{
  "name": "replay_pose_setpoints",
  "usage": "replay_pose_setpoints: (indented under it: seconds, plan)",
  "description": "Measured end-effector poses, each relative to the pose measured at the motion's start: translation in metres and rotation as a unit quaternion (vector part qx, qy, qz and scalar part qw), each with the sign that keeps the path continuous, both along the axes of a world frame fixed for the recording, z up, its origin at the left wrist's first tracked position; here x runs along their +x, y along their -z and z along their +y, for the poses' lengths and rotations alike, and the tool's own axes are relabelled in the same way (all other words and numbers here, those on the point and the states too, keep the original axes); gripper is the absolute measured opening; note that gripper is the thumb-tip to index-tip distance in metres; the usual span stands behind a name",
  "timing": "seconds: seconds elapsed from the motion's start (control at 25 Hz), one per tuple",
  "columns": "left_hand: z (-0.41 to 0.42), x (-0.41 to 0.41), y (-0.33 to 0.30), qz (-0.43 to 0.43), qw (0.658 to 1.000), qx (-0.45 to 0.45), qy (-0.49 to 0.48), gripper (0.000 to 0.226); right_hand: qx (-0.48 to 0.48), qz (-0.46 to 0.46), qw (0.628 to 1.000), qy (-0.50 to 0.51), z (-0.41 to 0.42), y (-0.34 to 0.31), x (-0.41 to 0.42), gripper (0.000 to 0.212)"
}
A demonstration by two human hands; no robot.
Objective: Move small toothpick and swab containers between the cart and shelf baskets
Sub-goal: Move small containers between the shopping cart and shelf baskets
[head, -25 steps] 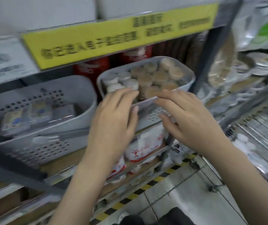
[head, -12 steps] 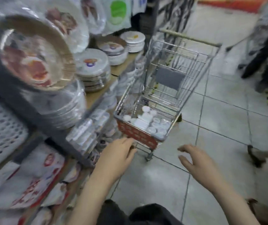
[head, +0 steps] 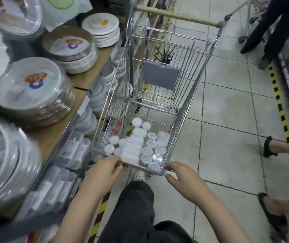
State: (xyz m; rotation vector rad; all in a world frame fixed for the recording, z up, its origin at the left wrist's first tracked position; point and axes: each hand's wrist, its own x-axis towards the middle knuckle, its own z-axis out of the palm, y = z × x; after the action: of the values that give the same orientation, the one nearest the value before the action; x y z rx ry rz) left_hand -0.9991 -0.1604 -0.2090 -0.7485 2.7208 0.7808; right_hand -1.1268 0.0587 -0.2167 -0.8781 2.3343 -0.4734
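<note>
At the near rim of the silver wire shopping cart [head: 189, 95], our left hand [head: 103, 174] and right hand [head: 184, 178] reach with loosely curled fingers, holding nothing; whether they touch the rim we cannot tell. Just beyond them, small white round containers [head: 140, 148] crowd the cart's floor. To the left, wrapped stacks of white paper plates [head: 35, 90] fill a wooden shelf [head: 86, 79]. Other people's sandalled feet [head: 271, 148] stand on the grey tiled floor [head: 227, 111] at right.
</note>
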Motion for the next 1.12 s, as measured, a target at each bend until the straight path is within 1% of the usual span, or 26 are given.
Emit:
replay_pose_setpoints:
  seconds: [0.16,0.28,0.48,0.64,0.76,0.84,0.96,1.04,1.12]
  plan:
    - [-0.036,-0.097,0.032,-0.044,0.996,0.023,0.074,0.034,0.052,-0.027,0.998,0.031,-0.044,0.031,-0.078,0.031]
    - [-0.049,-0.161,0.065,-0.071,0.990,0.038,0.118,0.031,0.098,-0.041,0.994,0.028,-0.075,0.062,-0.130,0.034]
    - [-0.053,-0.231,0.145,-0.131,0.977,0.054,0.159,0.028,0.200,-0.088,0.975,0.027,-0.111,0.139,-0.182,0.037]
    - [-0.054,-0.265,0.212,-0.168,0.966,0.037,0.192,0.030,0.241,-0.123,0.959,0.083,-0.133,0.205,-0.194,0.043]
    - [-0.056,-0.283,0.259,-0.161,0.965,0.040,0.205,0.045,0.252,-0.113,0.948,0.158,-0.139,0.248,-0.199,0.045]
    - [-0.054,-0.286,0.284,-0.153,0.963,0.059,0.214,0.049,0.255,-0.113,0.938,0.206,-0.140,0.269,-0.198,0.049]
    - [-0.049,-0.289,0.311,-0.156,0.957,0.049,0.241,0.049,0.266,-0.123,0.928,0.230,-0.141,0.295,-0.194,0.048]
    - [-0.048,-0.291,0.323,-0.157,0.950,0.019,0.267,0.054,0.270,-0.129,0.926,0.232,-0.141,0.306,-0.194,0.049]
    - [-0.048,-0.293,0.331,-0.163,0.941,-0.016,0.295,0.059,0.272,-0.138,0.925,0.227,-0.141,0.313,-0.195,0.054]
